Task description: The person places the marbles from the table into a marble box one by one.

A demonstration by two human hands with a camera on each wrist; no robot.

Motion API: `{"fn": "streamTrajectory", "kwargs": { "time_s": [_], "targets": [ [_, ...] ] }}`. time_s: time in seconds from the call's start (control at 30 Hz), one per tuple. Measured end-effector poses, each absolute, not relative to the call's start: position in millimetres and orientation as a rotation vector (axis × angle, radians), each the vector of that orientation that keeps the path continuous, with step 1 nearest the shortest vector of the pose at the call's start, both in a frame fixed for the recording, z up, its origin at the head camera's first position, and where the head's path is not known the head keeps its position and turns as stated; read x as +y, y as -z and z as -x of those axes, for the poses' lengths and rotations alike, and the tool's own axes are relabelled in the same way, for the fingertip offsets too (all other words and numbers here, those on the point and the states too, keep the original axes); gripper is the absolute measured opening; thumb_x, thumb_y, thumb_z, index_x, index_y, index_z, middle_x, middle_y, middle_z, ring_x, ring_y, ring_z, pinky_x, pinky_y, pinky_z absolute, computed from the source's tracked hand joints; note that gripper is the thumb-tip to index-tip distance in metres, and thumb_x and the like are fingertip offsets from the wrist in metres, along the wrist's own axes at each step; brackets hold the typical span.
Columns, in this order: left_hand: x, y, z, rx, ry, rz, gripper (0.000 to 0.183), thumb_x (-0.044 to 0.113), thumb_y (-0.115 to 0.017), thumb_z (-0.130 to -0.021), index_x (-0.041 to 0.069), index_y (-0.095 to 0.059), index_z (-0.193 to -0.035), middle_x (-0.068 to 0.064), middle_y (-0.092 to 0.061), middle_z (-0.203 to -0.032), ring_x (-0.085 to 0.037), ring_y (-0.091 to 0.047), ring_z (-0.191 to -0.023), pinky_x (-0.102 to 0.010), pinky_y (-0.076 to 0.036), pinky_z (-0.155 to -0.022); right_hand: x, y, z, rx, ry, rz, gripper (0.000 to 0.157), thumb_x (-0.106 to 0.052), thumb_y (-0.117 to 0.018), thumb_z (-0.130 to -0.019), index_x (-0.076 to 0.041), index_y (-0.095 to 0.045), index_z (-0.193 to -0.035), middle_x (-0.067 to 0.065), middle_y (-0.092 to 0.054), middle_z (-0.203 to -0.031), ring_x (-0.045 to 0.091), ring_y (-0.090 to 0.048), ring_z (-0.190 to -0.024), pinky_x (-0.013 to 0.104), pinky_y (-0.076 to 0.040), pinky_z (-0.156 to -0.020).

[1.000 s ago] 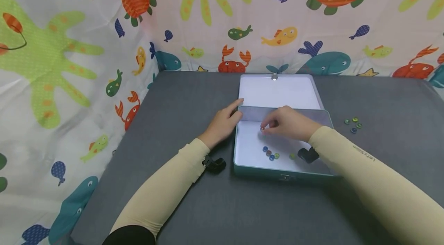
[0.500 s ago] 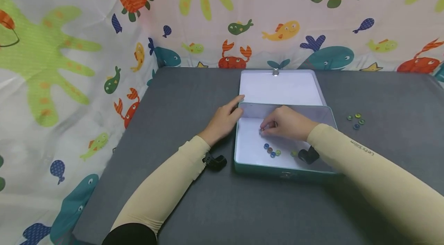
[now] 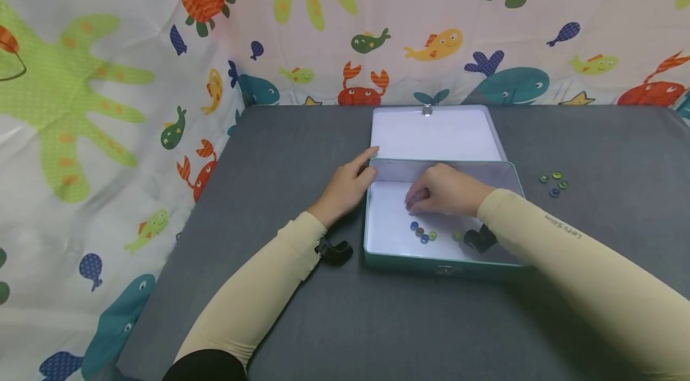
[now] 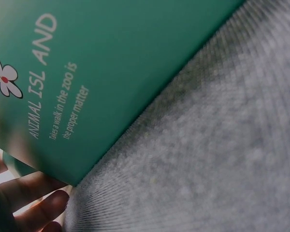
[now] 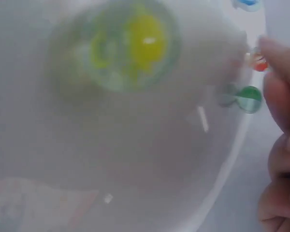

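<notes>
A green tin box (image 3: 409, 262) with a white inside lies on the grey table. My left hand (image 3: 345, 192) rests on its far left corner, index finger stretched along the lid's edge and thumb at the rim; bent fingers (image 4: 41, 210) show at the green wall in the left wrist view. My right hand (image 3: 450, 192) reaches inside, thumb and index finger pinching a small orange-red marble (image 5: 260, 63) close over the white floor. Nearer the front lie blue marbles (image 3: 414, 226), a brown one (image 3: 419, 232) and yellow-green ones (image 3: 456, 236). A green marble (image 5: 250, 99) appears just below the pinched one.
The box's white lid (image 3: 436, 135) is folded back flat behind it. Several green and blue glass marbles (image 3: 555, 192) lie on the table (image 3: 302, 321) right of the box. A curtain (image 3: 323, 51) with sea animals stands behind and to the left.
The head view has tilted a little. My right fingertips shift slightly at the same spot in the box, and the marble is more hidden by them. The left hand keeps its place.
</notes>
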State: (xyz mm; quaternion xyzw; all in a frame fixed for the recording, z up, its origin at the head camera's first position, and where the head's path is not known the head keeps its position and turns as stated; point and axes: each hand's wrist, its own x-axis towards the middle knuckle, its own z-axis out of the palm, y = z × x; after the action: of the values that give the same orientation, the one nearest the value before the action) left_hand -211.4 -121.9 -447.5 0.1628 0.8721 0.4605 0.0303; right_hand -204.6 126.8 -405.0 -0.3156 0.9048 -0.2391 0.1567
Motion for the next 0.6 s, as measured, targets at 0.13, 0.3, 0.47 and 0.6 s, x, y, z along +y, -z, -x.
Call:
{"fn": "streamTrajectory", "kwargs": {
  "time_s": [0.13, 0.3, 0.47, 0.6],
  "targets": [
    [-121, 447, 211, 2.692, -1.413, -0.496, 0.061, 0.040, -0.041, -0.101, 0.029, -0.045, -0.161, 0.003, -0.033, -0.066, -0.013, -0.028, -0.058, -0.036, -0.036, -0.065, 128, 399, 204, 2.637, 0.805, 0.889, 0.014, -0.024, -0.082, -0.093, -0.012, -0.086, -0.099, -0.006, -0.072, -0.075, 0.012, -0.056, -0.065, 0.030, -0.045, -0.061],
    [-120, 447, 211, 2.700, -1.411, -0.495, 0.061, 0.041, -0.040, -0.101, 0.029, -0.045, -0.161, 0.004, -0.032, -0.064, -0.013, -0.028, -0.057, -0.036, -0.036, -0.065, 131, 389, 202, 2.672, 0.956, 0.856, 0.020, -0.027, -0.073, -0.100, -0.011, -0.085, -0.097, -0.001, -0.063, -0.066, 0.016, -0.050, -0.061, 0.029, -0.038, -0.056],
    [-120, 446, 210, 2.703, -1.417, -0.496, 0.061, 0.041, -0.040, -0.101, 0.028, -0.045, -0.161, 0.004, -0.032, -0.066, -0.014, -0.031, -0.060, -0.036, -0.036, -0.066, 135, 382, 199, 2.704, 1.118, 0.768, 0.026, -0.026, -0.069, -0.103, -0.006, -0.084, -0.104, 0.006, -0.069, -0.073, 0.022, -0.057, -0.069, 0.031, -0.041, -0.059],
    [-119, 446, 209, 2.709, -1.417, -0.484, 0.062, 0.040, -0.040, -0.100, 0.027, -0.046, -0.160, 0.003, -0.032, -0.066, -0.015, -0.031, -0.060, -0.035, -0.035, -0.065, 138, 375, 195, 2.733, 1.210, 0.748, 0.031, -0.031, -0.067, -0.104, -0.006, -0.084, -0.106, 0.008, -0.065, -0.069, 0.025, -0.058, -0.075, 0.033, -0.043, -0.061]
  ]
}}
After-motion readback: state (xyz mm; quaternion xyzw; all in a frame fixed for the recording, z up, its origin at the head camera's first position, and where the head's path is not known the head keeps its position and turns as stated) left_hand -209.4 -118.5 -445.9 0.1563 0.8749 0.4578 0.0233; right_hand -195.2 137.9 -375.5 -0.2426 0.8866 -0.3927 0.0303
